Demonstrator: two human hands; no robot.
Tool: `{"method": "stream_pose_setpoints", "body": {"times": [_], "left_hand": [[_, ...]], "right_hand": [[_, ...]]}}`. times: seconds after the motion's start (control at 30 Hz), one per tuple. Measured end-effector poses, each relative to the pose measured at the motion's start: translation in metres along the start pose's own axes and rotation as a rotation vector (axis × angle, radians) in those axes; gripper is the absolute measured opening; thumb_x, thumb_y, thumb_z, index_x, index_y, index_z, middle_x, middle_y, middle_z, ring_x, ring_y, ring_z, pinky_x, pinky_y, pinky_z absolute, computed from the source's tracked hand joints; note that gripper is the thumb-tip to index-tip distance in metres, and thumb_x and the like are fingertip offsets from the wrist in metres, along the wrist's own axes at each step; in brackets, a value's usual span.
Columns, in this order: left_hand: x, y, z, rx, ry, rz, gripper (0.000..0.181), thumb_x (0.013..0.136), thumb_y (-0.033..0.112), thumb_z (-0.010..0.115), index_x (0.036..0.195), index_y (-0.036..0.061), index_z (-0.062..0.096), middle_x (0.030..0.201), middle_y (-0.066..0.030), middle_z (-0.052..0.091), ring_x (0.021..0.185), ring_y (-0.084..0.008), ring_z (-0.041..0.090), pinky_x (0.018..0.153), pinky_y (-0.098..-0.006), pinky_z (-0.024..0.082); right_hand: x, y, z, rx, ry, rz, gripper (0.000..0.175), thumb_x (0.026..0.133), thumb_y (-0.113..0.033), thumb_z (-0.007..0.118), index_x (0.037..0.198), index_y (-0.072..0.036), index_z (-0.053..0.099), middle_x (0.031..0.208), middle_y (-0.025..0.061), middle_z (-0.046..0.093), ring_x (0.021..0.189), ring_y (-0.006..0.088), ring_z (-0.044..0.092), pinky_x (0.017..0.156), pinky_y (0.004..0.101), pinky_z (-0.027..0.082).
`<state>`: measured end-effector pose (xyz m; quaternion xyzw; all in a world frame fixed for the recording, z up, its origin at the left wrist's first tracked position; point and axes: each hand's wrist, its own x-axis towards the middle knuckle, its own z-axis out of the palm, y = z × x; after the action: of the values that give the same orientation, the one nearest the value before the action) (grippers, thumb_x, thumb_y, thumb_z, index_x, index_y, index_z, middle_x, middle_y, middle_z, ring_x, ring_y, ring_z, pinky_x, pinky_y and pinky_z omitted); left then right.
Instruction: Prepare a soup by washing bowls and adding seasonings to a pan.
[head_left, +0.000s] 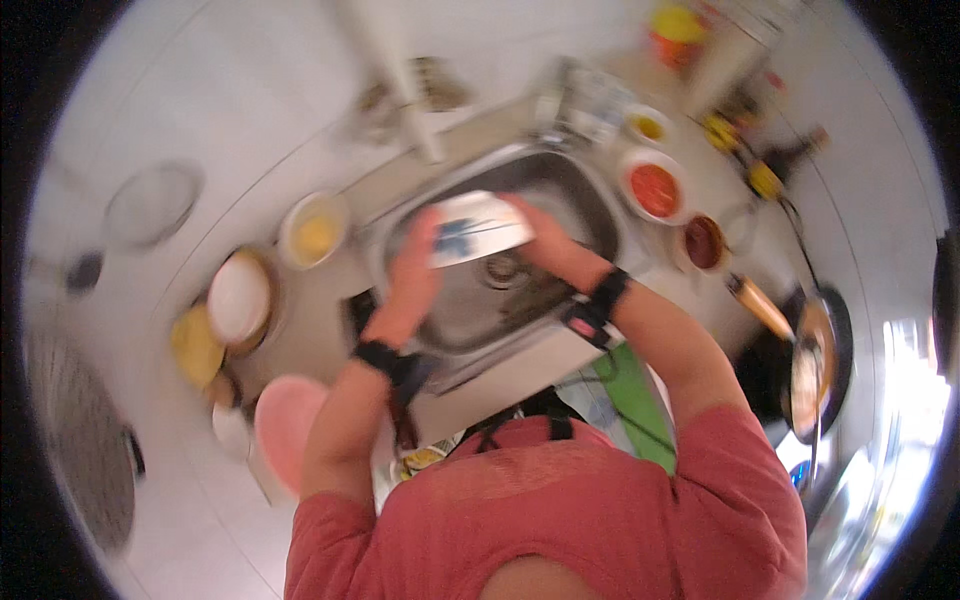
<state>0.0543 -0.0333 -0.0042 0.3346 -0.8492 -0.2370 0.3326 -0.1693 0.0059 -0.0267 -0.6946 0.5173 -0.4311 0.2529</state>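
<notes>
A white bowl (484, 229) with a blue pattern is tilted on its side above the sink, its patterned outer wall towards me. My left hand (417, 262) grips its left side. On the opposite side my right hand (544, 236) holds it too, the fingers partly hidden behind it. Both hands and the bowl are blurred. Beneath them lies the stainless steel sink (480, 334), whose round drain (506, 270) shows just under the bowl. A black strap with a small device sits on each wrist.
Left of the sink stand a bowl with yellow contents (313, 231) and a white oval dish (240, 291); a pink basin (289, 427) is nearer. To the right are a bowl with red contents (654, 189), a dark-filled cup (703, 241) and a wok (817, 367). A faucet (424, 135) overhangs the back.
</notes>
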Motion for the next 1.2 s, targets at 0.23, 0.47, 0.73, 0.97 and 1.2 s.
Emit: {"method": "stream_pose_setpoints", "body": {"times": [0.23,0.47,0.73,0.97,1.2], "left_hand": [[-0.016,-0.017,-0.025,-0.200,-0.038,-0.453,0.045,0.080,0.007,0.038,0.124,0.0019,0.034,0.109,-0.0224,0.052,0.100,-0.0343,0.053,0.088,-0.0378,0.041],[-0.018,-0.044,-0.131,-0.569,0.252,-0.809,0.047,0.084,0.017,0.041,0.127,0.0025,0.030,0.103,-0.0143,0.053,0.071,-0.0215,0.059,0.045,-0.0294,0.049],[-0.068,-0.075,-0.225,-0.574,0.691,-0.745,0.041,0.081,0.013,0.041,0.121,0.0047,0.036,0.100,-0.0133,0.053,0.079,-0.0201,0.059,0.051,-0.0312,0.053],[-0.125,-0.104,-0.276,-0.397,0.725,-0.980,0.049,0.081,0.010,0.040,0.128,0.0161,0.027,0.116,-0.0116,0.046,0.090,-0.0237,0.054,0.056,-0.0313,0.052],[-0.125,-0.140,-0.269,-0.358,0.646,-0.934,0.046,0.076,0.005,0.040,0.122,0.0087,0.036,0.092,-0.0109,0.055,0.054,-0.0162,0.052,0.041,-0.0246,0.042]], "right_hand": [[0.018,-0.028,0.019,0.279,-0.307,0.574,0.041,0.078,-0.008,0.048,0.116,0.004,0.040,0.087,0.0155,0.057,0.056,0.0175,0.057,0.046,0.0261,0.047],[0.119,-0.093,0.078,0.393,-0.344,0.353,0.036,0.084,-0.022,0.049,0.112,0.000,0.043,0.065,0.0052,0.053,0.046,0.0103,0.048,0.039,0.0221,0.037],[0.185,-0.169,0.180,0.418,-0.494,0.217,0.049,0.081,-0.025,0.055,0.112,0.009,0.039,0.088,0.0189,0.056,0.071,0.0223,0.057,0.053,0.0322,0.048],[0.183,-0.179,0.311,0.518,-0.266,0.041,0.025,0.070,-0.013,0.054,0.081,0.009,0.057,0.087,0.0269,0.055,0.080,0.0357,0.056,0.071,0.0437,0.045],[0.194,-0.169,0.312,-0.036,-0.383,-0.155,0.018,0.071,-0.011,0.053,0.072,0.006,0.060,0.063,0.0189,0.058,0.072,0.0308,0.061,0.072,0.0462,0.046]]}}
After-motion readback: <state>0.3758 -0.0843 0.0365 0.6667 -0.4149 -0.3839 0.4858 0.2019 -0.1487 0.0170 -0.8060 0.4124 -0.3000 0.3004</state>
